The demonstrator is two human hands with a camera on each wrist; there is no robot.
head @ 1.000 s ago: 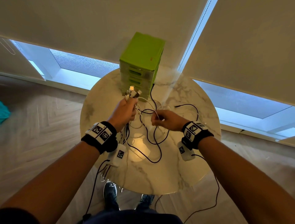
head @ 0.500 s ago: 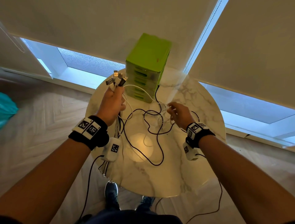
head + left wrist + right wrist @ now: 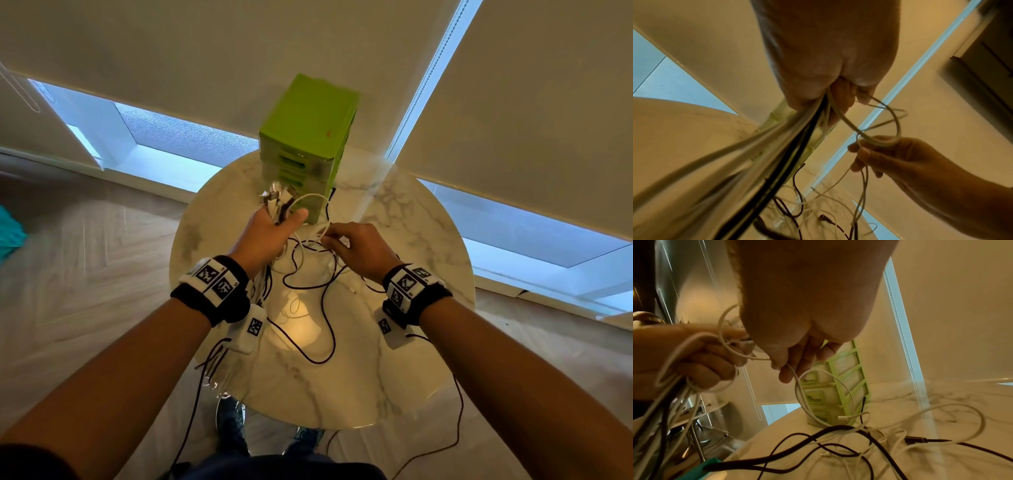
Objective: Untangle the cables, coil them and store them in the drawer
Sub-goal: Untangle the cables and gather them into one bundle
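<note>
My left hand (image 3: 270, 229) grips a bundle of white and black cables (image 3: 797, 133), their plug ends (image 3: 275, 198) sticking up above the fist. The bundle hangs down past my left wrist and over the table's near edge. My right hand (image 3: 352, 245) pinches a white cable (image 3: 797, 382) that loops over from the left fist (image 3: 701, 363). Loose black cable (image 3: 322, 329) and white cable lie tangled on the round marble table (image 3: 411, 342) beneath both hands. The green drawer unit (image 3: 308, 144) stands at the table's far edge, its drawers closed.
The table is small and round, with wood floor (image 3: 85, 274) all around it. Window blinds (image 3: 513, 102) hang behind the drawer unit. A teal object (image 3: 10, 233) lies on the floor at far left. My shoes (image 3: 229, 421) show below the table's near edge.
My left hand has come back down and to the right, from high left to in front of the drawer unit. My right hand moved left toward it and now pinches the white loop.
</note>
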